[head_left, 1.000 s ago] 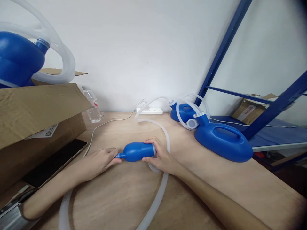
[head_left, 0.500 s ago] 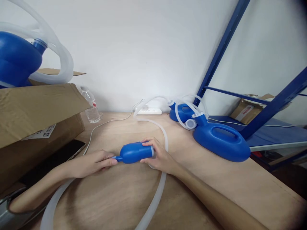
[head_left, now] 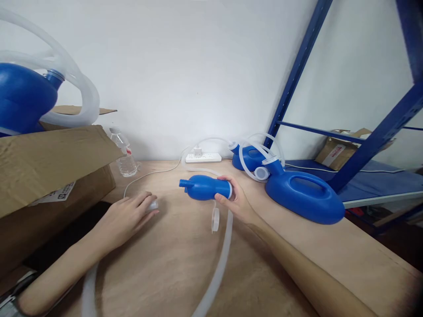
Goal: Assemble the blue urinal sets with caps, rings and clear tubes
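My right hand [head_left: 236, 199] is wrapped round the wide, white-rimmed end of a blue plastic urinal head [head_left: 201, 187], held above the table with its narrow spout pointing left. A translucent cap [head_left: 215, 219] dangles below it on a strap. To the left, my left hand [head_left: 134, 213] is low over the wooden table, its fingers closed around a small whitish translucent piece [head_left: 152, 205], mostly hidden by them. A thick translucent hose [head_left: 214, 281] runs below the urinal head and out at the bottom edge; another hose stretch [head_left: 89, 290] shows under my left forearm.
Two blue urinal bottles [head_left: 302, 193] with coiled hoses stand at the right. A power strip [head_left: 203, 157] lies along the wall. At left are a cardboard box [head_left: 59, 152] with a blue bottle [head_left: 24, 99] on top and a clear water bottle [head_left: 124, 154]. Blue shelving [head_left: 292, 83] rises at right.
My left hand has let go of the spout, moved slightly left and up, and closed on the small whitish piece. The urinal head has moved up and right in my right hand.
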Demonstrator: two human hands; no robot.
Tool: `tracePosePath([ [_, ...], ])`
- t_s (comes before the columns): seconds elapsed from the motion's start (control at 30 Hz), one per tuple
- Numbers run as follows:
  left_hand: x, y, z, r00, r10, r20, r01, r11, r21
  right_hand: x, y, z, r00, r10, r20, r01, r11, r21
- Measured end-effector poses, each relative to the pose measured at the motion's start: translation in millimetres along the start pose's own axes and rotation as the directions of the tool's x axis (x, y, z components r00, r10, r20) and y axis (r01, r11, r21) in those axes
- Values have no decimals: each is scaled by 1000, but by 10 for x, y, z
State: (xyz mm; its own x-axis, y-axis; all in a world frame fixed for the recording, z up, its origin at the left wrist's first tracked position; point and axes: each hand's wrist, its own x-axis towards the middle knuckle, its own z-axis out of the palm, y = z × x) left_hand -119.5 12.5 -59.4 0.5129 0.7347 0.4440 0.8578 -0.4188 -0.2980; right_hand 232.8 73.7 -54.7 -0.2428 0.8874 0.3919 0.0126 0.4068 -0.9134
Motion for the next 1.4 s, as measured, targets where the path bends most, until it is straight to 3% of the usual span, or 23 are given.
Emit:
tracePosePath([
  [0.13,131,238,-84,970,-8,-244,16,999,30,-71,-125,249,992,126,-1,-125,985,118],
  [0.27,246,485,-352,948,34,-317,-54,997,-56,-196,-197,449,964,266,-2,-258,938,229],
  [0.4,346,661,-454,971,113,-212,-124,991,-44,-337,-234,581,944,311,109,-330,897,293],
  [0.5,387,694,-415,994,-37,-98,25,992,-126,-359,-202,593,943,247,223,-313,886,342],
  [0.63,392,676,-426,935,-354,25,338,868,-363,-285,-129,498,951,161,264,-231,936,264],
  [0.7,376,672,-458,899,-434,58,412,791,-453,-270,-125,457,943,139,302,-183,976,121],
  [0.8,332,681,-478,869,-488,83,462,741,-487,-307,-149,448,923,58,381,0,989,-151],
  [0.93,272,676,-451,887,-456,81,430,747,-508,-372,-142,466,882,-116,457,333,839,-429],
  [1.03,243,607,-462,940,-316,128,331,750,-573,-375,-151,418,750,-244,615,574,703,-421],
  [1.1,213,524,-493,964,-178,197,264,713,-649,-349,-210,342,685,-242,687,603,718,-347],
  [1.13,189,477,-510,968,-108,228,238,688,-685,-324,-251,292,688,-223,691,568,758,-320],
  [1.23,77,357,-524,966,-45,254,221,652,-725,-206,-357,127,795,-122,594,384,859,-338],
  [1.3,-10,311,-473,959,-158,235,278,679,-679,-109,-359,51,840,-51,540,320,851,-418],
  [1.4,-98,276,-308,908,-371,196,417,747,-518,12,-244,72,849,-19,528,366,742,-562],
])
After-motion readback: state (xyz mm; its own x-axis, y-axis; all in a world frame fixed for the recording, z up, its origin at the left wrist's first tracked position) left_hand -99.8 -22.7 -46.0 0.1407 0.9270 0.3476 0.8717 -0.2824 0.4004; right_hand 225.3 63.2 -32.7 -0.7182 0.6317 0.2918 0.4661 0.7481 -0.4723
